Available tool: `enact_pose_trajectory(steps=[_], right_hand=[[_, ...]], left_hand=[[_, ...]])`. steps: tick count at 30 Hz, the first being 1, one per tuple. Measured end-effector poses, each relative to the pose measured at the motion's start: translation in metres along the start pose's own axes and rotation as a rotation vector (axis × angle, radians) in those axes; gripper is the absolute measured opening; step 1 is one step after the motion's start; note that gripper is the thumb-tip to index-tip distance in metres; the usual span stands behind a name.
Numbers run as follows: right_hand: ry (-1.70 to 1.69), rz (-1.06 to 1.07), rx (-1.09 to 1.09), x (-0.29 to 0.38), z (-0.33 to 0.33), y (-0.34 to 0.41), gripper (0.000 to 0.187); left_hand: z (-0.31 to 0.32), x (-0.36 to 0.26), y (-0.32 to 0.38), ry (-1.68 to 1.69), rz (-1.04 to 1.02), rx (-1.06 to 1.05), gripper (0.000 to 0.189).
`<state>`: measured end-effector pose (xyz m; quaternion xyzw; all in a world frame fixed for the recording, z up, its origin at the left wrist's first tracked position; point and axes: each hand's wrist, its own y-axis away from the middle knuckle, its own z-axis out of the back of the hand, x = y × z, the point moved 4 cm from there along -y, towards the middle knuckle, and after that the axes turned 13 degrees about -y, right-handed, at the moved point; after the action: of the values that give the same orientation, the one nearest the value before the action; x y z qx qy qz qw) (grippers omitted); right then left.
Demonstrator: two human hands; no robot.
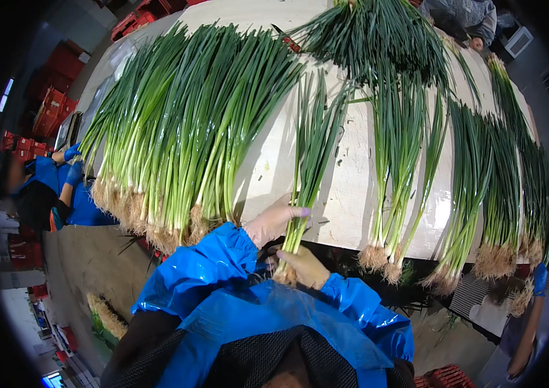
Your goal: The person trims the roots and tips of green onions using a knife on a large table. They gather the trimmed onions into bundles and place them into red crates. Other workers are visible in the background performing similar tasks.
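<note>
Just in front of my body I hold a small bunch of green onions [312,167], its leaves reaching away over the pale table [352,203]. My left hand [274,220] closes around the lower stalks, with the thumb across them. Nearer to me, my right hand [306,266] grips the white ends just above the bunch's tangled roots [284,275]. To the left lies a broad row of green onions [182,136], roots over the table edge. On the right, a few loose stalks [400,179] lie closest to the held bunch.
A dark green heap of green onions [376,39] covers the far middle, beside a red-handled knife [291,44]. More bunches [499,194] line the right side. People in blue gloves [73,165] stand left and right; another person's sleeve [463,17] shows at the far side. Red crates [54,111] are stacked left.
</note>
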<state>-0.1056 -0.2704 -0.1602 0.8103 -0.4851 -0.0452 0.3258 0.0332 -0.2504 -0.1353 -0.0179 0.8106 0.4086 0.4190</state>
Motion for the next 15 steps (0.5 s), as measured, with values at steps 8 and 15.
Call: enact_pose_trajectory(steps=[8,15], right_hand=[[0.56,0.144,0.009,-0.018,-0.035,-0.041,0.03],[0.779,0.0,-0.011,0.029,-0.054,-0.023,0.042]], left_hand=[[0.032,0.005,0.014,-0.381,-0.016,-0.284,0.058],[0.066,0.018,0.044,-0.434,-0.272,-0.336,0.053]])
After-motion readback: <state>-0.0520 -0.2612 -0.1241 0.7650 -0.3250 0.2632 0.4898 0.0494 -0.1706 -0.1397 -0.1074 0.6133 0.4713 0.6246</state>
